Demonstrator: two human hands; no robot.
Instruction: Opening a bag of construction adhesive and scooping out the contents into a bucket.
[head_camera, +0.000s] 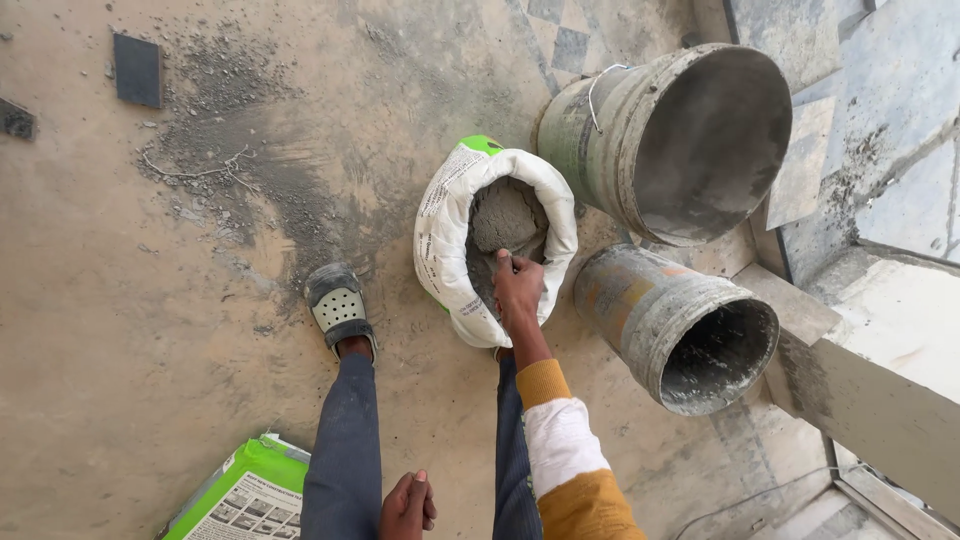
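Right hand (517, 287) dips into the open white sack of grey powder (497, 238) at frame centre, its grip closed around something small I cannot make out, while the left hand (407, 508) hangs loosely curled and empty at the bottom edge.

A: What colours is the sack (450, 215)?
B: White with a green edge and small dark print; the powder (505, 215) inside is grey.
A: And the two buckets?
B: The big bucket (660, 140) is grey all over. The small bucket (660, 315) is grey too, with faint orange and blue showing through.
A: The sleeve (565, 455)?
B: Mustard yellow with a white band. The trousers (345, 450) are dark blue, the sandal (338, 305) grey and white.
A: The floor (120, 300)?
B: Tan, with a grey dust patch.
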